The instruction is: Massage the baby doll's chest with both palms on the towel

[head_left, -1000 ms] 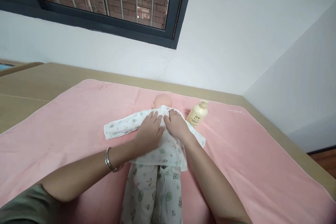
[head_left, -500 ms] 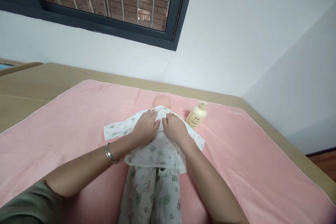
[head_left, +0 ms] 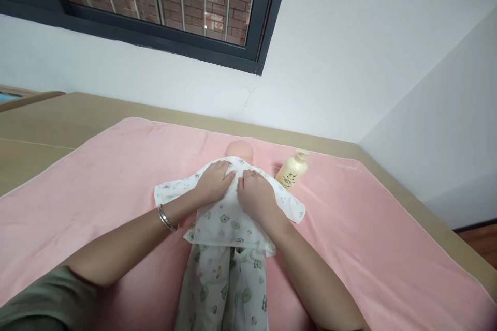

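Note:
A doll lies stretched out on the pink sheet, its smooth bare head (head_left: pixel 239 150) at the far end; no facial features show. It wears a white shirt (head_left: pixel 229 225) with small green animal prints, sleeves spread to both sides, and matching trousers (head_left: pixel 243 284). My left hand (head_left: pixel 214 182) rests on the upper shirt, fingers stretched toward the collar and thumb apart. Beside it, my right hand (head_left: pixel 257 194) lies on the other half of the upper shirt, fingers laid forward and slightly bent. Both hands press on the cloth, and neither appears to grip it.
A cream pump bottle (head_left: pixel 293 169) with dark print stands right of the doll's shoulder, close to the sleeve. The pink sheet (head_left: pixel 361 238) covers much of a wooden surface (head_left: pixel 50 119). Behind are a white wall (head_left: pixel 318 88) and a dark-framed, barred window (head_left: pixel 155 15).
My left hand has slid slightly outward and down the shirt. My right hand has shifted slightly left and down, leaving more collar showing. The doll and bottle stay in place.

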{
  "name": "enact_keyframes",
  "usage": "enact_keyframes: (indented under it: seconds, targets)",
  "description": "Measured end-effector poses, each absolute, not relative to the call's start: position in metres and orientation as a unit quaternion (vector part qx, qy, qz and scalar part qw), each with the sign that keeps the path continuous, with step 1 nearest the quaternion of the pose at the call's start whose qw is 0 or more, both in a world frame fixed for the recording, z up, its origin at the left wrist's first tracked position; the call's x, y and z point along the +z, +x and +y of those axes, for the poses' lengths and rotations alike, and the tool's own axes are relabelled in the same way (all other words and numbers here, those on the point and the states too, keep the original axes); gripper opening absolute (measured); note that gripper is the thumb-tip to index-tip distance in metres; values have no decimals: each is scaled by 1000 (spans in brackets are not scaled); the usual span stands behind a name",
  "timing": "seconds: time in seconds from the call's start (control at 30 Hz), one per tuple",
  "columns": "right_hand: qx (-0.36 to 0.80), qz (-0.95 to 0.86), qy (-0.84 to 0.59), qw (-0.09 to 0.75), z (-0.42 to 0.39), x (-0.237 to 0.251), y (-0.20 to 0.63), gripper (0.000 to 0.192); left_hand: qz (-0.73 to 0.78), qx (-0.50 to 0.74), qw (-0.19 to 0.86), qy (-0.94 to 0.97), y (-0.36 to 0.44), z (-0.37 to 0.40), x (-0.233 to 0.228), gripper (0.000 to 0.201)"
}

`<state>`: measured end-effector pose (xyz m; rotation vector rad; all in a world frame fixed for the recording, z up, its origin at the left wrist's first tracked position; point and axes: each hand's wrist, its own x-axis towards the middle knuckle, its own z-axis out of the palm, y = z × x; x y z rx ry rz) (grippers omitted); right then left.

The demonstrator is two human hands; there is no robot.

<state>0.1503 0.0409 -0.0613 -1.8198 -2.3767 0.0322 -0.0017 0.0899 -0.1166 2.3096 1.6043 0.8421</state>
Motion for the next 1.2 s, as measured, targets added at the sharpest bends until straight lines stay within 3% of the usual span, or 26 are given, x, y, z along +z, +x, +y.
enact_keyframes:
  seconds: [0.37, 0.63, 0.8, 1.2]
  targets:
    - [84, -761, -635, 103, 75, -68, 172, 46, 518, 296, -37, 802, 18, 49, -127, 49]
    - [-59, -781, -619, 60, 41, -66, 150, 44, 536, 250, 92, 801, -2, 76, -104, 42]
    - [-76, -780, -621, 35, 32, -64, 143, 39, 542, 259, 131, 789, -7, 92, -109, 43]
    - [47, -774, -624, 95, 70, -71, 168, 49, 554, 235, -54, 797, 16, 46, -123, 54]
